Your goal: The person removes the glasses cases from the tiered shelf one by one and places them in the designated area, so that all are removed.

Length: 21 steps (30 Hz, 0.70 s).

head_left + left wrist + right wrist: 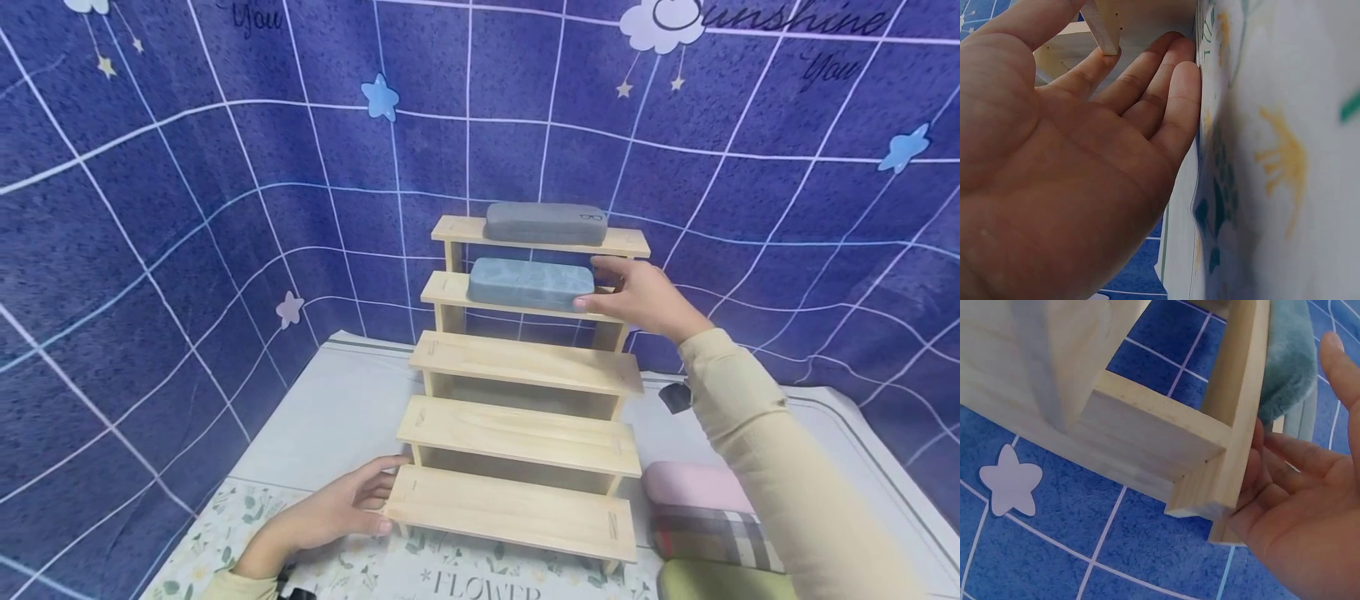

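Observation:
A five-step wooden rack (525, 360) stands in the middle of the head view. On its second step from the top lies a blue, mottled glasses case (531, 284). My right hand (637, 292) is at that case's right end, thumb and fingers spread apart around the corner; the right wrist view shows the thumb off the blue case (1288, 359) and the fingers beside the step's end. A grey glasses case (546, 223) with a small spectacles print rests on the top step. My left hand (330, 512) touches the left end of the bottom step, fingers loosely extended.
Right of the rack, partly behind my right sleeve, are a pink case (693, 486), a plaid case (708, 533) and an olive-green case (720, 581). A blue gridded curtain (225, 208) hangs behind the table (330, 392).

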Motion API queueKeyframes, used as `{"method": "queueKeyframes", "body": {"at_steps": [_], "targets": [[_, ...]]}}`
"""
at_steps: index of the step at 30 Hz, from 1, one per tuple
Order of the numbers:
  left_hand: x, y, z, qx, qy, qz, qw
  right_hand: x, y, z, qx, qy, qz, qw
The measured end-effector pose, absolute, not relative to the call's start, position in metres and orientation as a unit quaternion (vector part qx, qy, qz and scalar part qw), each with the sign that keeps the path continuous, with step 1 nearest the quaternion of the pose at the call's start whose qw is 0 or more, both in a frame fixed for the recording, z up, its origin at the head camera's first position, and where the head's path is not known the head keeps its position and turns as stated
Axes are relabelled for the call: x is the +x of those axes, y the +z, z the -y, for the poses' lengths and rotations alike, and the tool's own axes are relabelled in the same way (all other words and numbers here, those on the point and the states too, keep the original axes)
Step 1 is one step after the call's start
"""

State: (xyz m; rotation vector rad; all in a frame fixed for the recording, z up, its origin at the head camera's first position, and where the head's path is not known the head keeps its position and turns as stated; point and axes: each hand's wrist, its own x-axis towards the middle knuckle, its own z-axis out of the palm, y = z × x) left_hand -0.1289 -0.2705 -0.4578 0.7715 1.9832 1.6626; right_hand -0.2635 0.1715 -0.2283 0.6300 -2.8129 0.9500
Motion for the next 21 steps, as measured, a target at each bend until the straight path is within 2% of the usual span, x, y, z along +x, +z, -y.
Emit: {"method": "queueKeyframes", "body": {"at_steps": [11,21], "targets": [[-0.128,-0.454,0.27,0.28,0.6,-0.717,0.219,-0.28,-0.229,-0.163,0.207,0.28,0.937,0.018],[-0.129,-0.458,0.27,0.281,0.604,-0.711,0.225,-0.281,-0.232,-0.165,0.199,0.287,0.936,0.038]]}}
